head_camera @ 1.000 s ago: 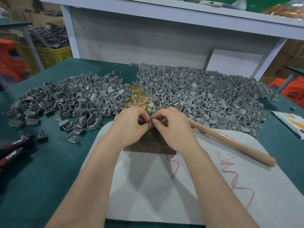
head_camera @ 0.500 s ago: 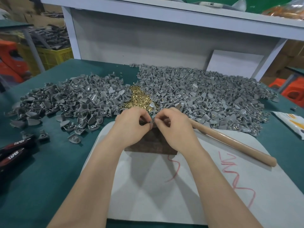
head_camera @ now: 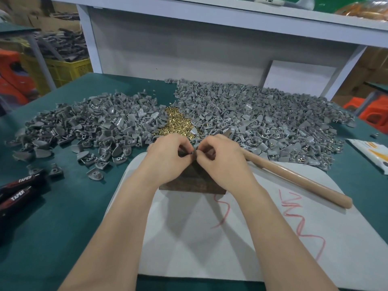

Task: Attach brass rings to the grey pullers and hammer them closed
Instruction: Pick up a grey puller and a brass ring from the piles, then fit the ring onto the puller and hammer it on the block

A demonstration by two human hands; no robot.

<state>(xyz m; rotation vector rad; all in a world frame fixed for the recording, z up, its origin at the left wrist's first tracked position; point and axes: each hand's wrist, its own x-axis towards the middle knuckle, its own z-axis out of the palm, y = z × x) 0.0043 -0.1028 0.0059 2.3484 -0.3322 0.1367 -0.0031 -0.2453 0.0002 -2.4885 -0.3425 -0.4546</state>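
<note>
My left hand [head_camera: 168, 158] and my right hand [head_camera: 220, 162] meet fingertip to fingertip over a dark wooden block [head_camera: 192, 183]. Between them they pinch one small grey puller [head_camera: 194, 153]; whether a brass ring is on it is hidden by the fingers. A heap of brass rings [head_camera: 177, 124] lies just beyond the hands, between two big piles of grey pullers, one on the left [head_camera: 94, 124] and one on the right [head_camera: 262, 116]. The hammer's wooden handle [head_camera: 294, 179] lies to the right of my right hand, its head hidden behind that hand.
A white board [head_camera: 231, 238] with red scribbles lies under the block on the green table [head_camera: 52, 217]. Black tape dispensers [head_camera: 19, 190] sit at the left edge. A white packet [head_camera: 371, 152] lies at the right. A white shelf frame [head_camera: 189, 49] stands behind.
Both hands stay together over the block with only slight finger movement on the puller. Nothing else has moved.
</note>
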